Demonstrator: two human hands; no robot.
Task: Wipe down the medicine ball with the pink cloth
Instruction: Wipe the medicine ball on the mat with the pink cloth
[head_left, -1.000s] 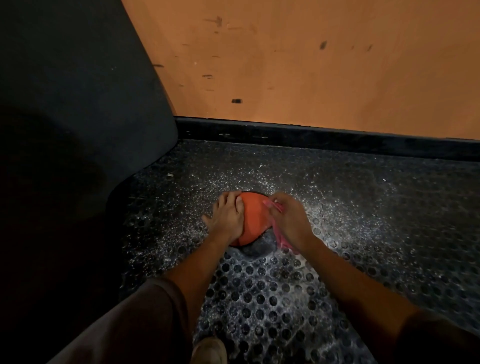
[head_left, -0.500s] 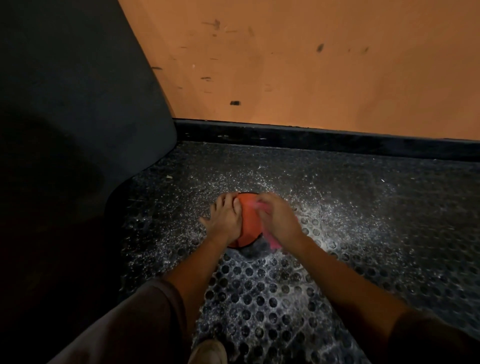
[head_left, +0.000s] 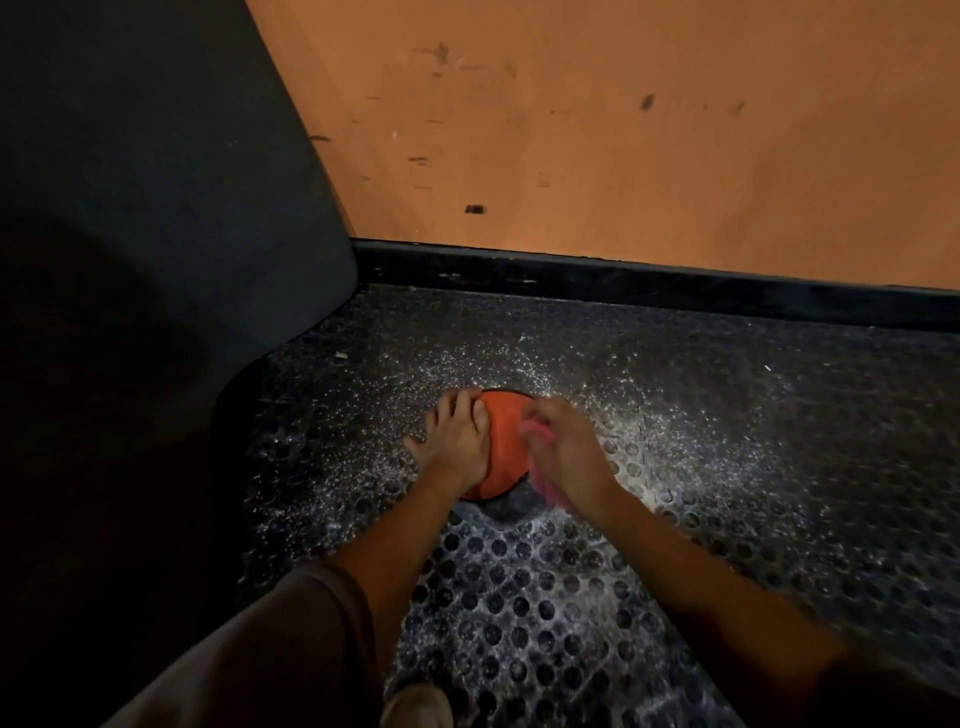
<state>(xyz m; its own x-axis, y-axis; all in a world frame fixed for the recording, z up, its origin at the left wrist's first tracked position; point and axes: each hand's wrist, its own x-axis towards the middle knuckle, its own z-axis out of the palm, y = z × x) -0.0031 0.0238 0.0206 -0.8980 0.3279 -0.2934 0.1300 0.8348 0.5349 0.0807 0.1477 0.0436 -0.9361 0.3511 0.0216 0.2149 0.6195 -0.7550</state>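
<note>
- Head view: the orange medicine ball (head_left: 505, 447) sits on a black rubber floor mat (head_left: 753, 405), just below the middle of the frame, and both hands rest on it.
- The left hand (head_left: 457, 448) lies flat against the ball's 9 o'clock side. Its fingers are straight and slightly spread and point toward 12 o'clock; they are released and curl round nothing.
- The right hand (head_left: 567, 457) covers the ball's 3 o'clock side and grasps the pink cloth (head_left: 544, 486). The cloth shows at the fingertips and again below the palm toward 6 o'clock. The hand is motion-blurred, so its single fingers cannot be told apart.
- The cloth is pressed between the right palm and the ball's surface.
- The mat has round holes toward 6 o'clock and a finer grain toward 12 o'clock, and white specks (head_left: 649, 431) are scattered on it around the ball.
- At 12 o'clock stands an orange wall (head_left: 623, 130) with dark scuffs, with a black baseboard (head_left: 623, 278) along its foot.
- A large dark pad (head_left: 156, 208) fills the 9 to 11 o'clock part of the frame.
- At 6 o'clock the tip of a shoe (head_left: 415, 707) shows, with a dark trouser leg (head_left: 270, 649) at 7 o'clock.
</note>
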